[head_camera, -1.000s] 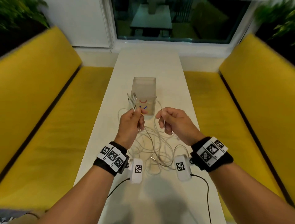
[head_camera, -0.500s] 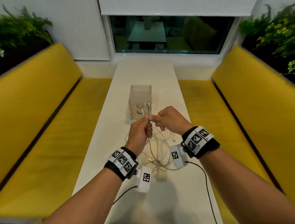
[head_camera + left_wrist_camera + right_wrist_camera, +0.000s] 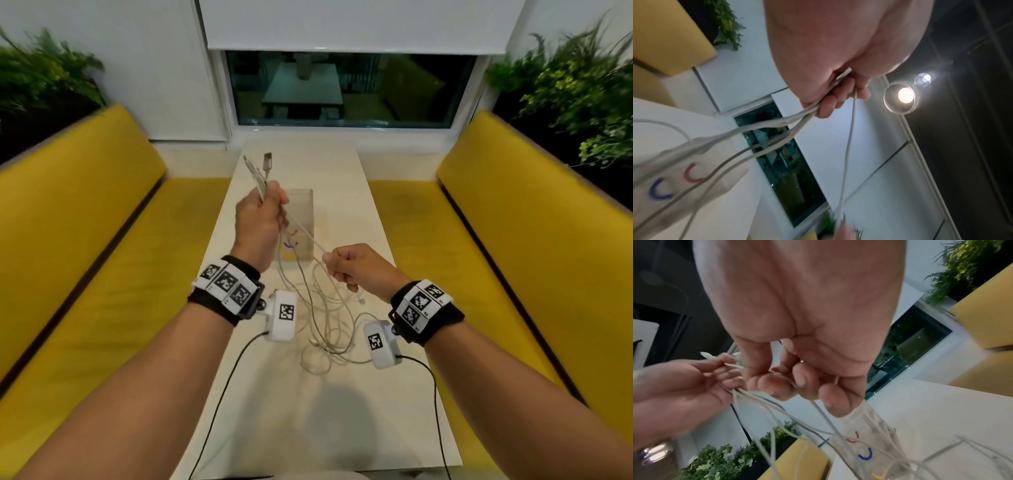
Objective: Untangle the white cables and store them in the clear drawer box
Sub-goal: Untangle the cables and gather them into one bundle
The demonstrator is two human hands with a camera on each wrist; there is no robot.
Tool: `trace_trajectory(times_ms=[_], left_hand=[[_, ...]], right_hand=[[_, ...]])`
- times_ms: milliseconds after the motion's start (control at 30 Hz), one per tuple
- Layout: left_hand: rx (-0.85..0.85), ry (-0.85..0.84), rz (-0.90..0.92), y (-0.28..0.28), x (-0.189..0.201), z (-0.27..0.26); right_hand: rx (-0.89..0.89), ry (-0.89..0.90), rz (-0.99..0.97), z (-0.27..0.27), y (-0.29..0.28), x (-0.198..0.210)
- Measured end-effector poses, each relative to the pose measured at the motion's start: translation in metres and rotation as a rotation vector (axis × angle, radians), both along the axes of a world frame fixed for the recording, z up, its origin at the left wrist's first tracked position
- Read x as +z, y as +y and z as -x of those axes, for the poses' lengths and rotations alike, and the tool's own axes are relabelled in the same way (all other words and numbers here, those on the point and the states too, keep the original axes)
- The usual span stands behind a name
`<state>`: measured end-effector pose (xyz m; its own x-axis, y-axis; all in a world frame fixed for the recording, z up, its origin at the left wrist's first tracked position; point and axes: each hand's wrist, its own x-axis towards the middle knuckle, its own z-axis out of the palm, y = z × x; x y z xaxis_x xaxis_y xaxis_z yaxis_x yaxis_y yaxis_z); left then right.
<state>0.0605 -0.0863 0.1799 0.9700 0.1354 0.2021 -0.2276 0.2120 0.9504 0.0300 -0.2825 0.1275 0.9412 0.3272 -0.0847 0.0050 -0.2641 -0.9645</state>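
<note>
Nearest the camera, loose loops of the white cables [image 3: 322, 329] lie in a tangle on the white table [image 3: 342, 428], between the two wrist cams w/ black leads trailing off the near edge. Just past that, right hand [image 3: 356, 270] is low over the table, fingers curled, thumb & forefinger pinching one strand; wrist view shows the strand running down out of the curled fingers [image 3: 774, 386]. That strand goes taut, up & to the left, to the left hand [image 3: 258, 222], which is raised higher & further out, fist closed round a bundle of several cable ends. Connector ends [image 3: 260, 168] stick up out of the top of the fist, approx three, one w/ a wider plug; exact type too blurred to tell. Below the fist the strands hang down to the tangle. Behind/below the left hand stands the clear drawer box [image 3: 303, 222] upright mid-table, w/ coloured curved handles on its front: red, blue, yellow top to bottom. Cables cross in front of it; whether any touch it, can't tell. Yellow benches [image 3: 85, 240] flank the table both sides. Far end: window [image 3: 346, 89] w/ white blind half down, green plants [image 3: 575, 89] in both corners.
</note>
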Motion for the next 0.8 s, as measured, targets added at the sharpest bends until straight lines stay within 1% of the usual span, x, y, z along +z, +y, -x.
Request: trace_trajectory(times_ms=[100,267,400,567,633,700,800], left_hand=[[0.05,-0.046,0.045,0.016,0.026,-0.001],[0.119,-0.142,0.151,0.05,0.07,-0.005],[0.154,-0.194,0.22,0.06,0.083,0.0],[0.202,-0.237,0.297,0.065,0.083,0.003],[0.203,-0.263,0.313,0.066,0.087,0.004],[0.206,-0.276,0.308,0.066,0.09,0.006],[0.209,-0.265,0.314,0.063,0.09,0.007]], right_hand=[[0.012,0.044,0.02,0.002,-0.006,-0.017],[-0.01,0.102,0.19,0.008,-0.02,-0.062],[-0.05,0.146,0.32,0.008,-0.033,-0.087],[-0.071,0.088,0.412,-0.002,-0.041,-0.086],[-0.13,0.085,0.463,-0.006,-0.051,-0.087],[-0.218,0.087,0.474,-0.01,-0.061,-0.088],[-0.302,0.102,0.528,-0.012,-0.068,-0.084]])
